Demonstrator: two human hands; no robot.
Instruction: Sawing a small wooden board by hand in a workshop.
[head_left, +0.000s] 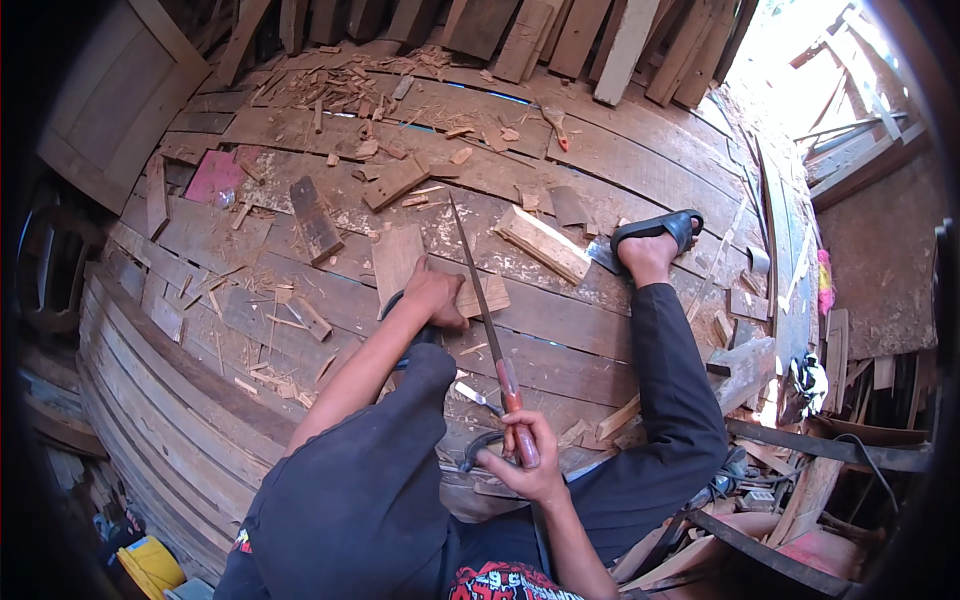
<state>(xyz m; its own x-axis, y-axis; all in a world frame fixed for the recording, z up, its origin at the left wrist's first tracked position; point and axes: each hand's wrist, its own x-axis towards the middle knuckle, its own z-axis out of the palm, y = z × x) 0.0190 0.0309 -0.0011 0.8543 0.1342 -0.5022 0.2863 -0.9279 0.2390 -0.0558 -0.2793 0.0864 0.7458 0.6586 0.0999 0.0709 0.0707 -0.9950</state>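
Observation:
My right hand (530, 460) is closed around the reddish-brown handle of a long, narrow tapering blade (470, 255). The blade points away from me, tip toward the scattered offcuts. My left hand (438, 293) is low by my left foot, its fingers bent down at the end of a short pale wood piece (485, 297); part of the grip is hidden. A flat wooden board (397, 258) lies just beyond those fingers. Close to my right hand are a small tool with a pale flat blade (476, 396) and a dark curved object (481, 450), partly covered.
Wood chips (340, 92) and offcuts litter the plank floor (560, 335). A light wood block (543, 243) lies near my sandalled right foot (655, 240). A brush (556, 128) is farther off. Stacked planks (165, 400) line the left; upright boards (590, 45) stand at the back.

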